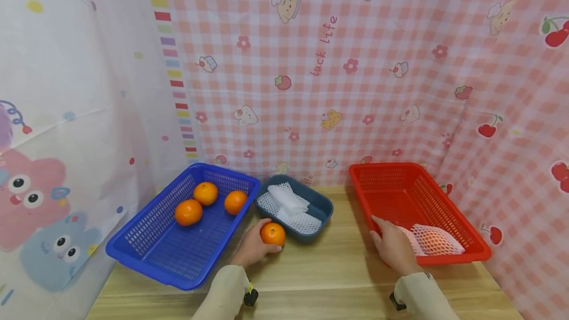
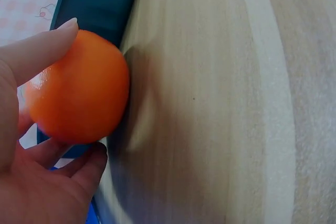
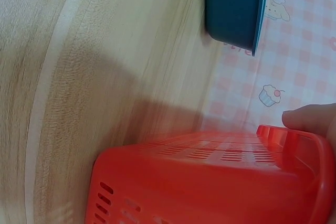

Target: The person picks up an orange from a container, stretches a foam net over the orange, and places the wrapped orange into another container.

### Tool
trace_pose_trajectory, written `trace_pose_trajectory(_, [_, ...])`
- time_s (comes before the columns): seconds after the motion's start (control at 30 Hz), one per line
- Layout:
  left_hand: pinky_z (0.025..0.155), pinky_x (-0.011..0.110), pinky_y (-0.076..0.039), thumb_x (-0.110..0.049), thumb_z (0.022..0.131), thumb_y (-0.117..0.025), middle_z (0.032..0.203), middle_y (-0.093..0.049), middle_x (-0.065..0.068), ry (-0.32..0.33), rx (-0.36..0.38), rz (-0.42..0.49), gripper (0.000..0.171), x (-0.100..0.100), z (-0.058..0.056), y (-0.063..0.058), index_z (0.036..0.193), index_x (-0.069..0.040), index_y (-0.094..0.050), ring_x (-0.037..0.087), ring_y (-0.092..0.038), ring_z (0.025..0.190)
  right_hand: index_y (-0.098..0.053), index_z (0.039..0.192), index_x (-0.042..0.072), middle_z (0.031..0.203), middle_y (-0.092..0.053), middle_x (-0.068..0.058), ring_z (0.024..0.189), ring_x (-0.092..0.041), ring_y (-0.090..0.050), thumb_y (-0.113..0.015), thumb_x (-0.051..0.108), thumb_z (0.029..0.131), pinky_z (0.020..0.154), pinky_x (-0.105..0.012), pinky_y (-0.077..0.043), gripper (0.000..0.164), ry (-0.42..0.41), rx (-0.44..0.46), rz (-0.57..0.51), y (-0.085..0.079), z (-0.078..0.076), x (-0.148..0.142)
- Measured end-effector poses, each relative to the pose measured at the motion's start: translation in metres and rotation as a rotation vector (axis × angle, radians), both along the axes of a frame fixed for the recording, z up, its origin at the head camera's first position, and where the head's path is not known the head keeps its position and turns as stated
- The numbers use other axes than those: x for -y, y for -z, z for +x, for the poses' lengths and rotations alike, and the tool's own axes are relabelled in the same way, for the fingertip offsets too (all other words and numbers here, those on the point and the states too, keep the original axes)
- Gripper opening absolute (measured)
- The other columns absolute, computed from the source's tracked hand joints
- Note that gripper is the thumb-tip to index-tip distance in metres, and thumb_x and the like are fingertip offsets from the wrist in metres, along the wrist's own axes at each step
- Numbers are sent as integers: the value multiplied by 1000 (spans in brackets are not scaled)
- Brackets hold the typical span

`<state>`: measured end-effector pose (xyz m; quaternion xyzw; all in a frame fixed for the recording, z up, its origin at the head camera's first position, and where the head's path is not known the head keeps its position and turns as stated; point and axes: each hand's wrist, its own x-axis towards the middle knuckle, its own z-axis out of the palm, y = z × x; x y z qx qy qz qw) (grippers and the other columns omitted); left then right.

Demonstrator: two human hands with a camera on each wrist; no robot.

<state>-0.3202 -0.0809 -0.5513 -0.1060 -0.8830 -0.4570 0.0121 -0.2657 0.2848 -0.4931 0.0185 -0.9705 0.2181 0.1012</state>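
My left hand (image 1: 254, 247) grips a bright orange fruit, a mandarin (image 1: 272, 235), with the thumb on one side and fingers curled round the other. In the left wrist view the mandarin (image 2: 79, 87) is held close beside the dark teal basket (image 2: 97, 3). At the right, my right hand (image 1: 397, 248) holds the near left rim of the red basket (image 1: 365, 201); most of its fingers are hidden. In the right wrist view a fingertip (image 3: 304, 118) lies against that rim. Inside the red basket are pale foam nets (image 1: 437, 240); what they cover is hard to see.
A blue basket (image 1: 155, 260) with several mandarins (image 1: 188, 212) stands at the left. White foam sleeves (image 1: 289, 206) lie in the teal basket between the two larger ones. Checked cloth (image 1: 311, 112) hangs behind the wooden table (image 1: 320, 270).
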Motion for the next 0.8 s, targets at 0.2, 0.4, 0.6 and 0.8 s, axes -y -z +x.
trace_pose_trajectory(0.2, [98, 54, -40, -21, 67, -89, 130, -55, 18, -23, -61, -5, 74, 1, 2, -6, 132, -7, -55, 36, -52, 115, -53, 136, -3, 127, -57, -28, 114, -45, -55, -67, 15, 91, 94, -61, -41, 50, -3, -18, 4, 0, 1, 1])
trace_pose_trajectory(0.4, [98, 51, -41, -14, 72, -86, 134, -53, 15, -59, -199, 23, 66, 4, 10, -33, 131, -8, -57, 37, -52, 117, -52, 136, -3, 127, -57, -28, 113, -45, -55, -66, 16, 91, 94, -61, -41, 50, -2, -16, 4, 0, 1, 0])
trace_pose_trajectory(0.6, [95, 50, -42, -15, 74, -84, 130, -56, 12, -91, -358, -52, 62, 18, 16, -68, 130, -9, -58, 35, -52, 113, -51, 138, -2, 128, -56, -28, 114, -45, -54, -66, 18, 92, 94, -63, -40, 52, -2, 4, 7, -2, 0, -2])
trace_pose_trajectory(0.8, [95, 54, -41, -19, 78, -81, 129, -57, 14, -198, -286, -193, 62, 49, 19, -74, 133, -8, -57, 37, -51, 114, -50, 137, -4, 129, -55, -29, 115, -47, -53, -66, 18, 92, 95, -63, -39, 52, -7, 27, 5, -1, 1, 0])
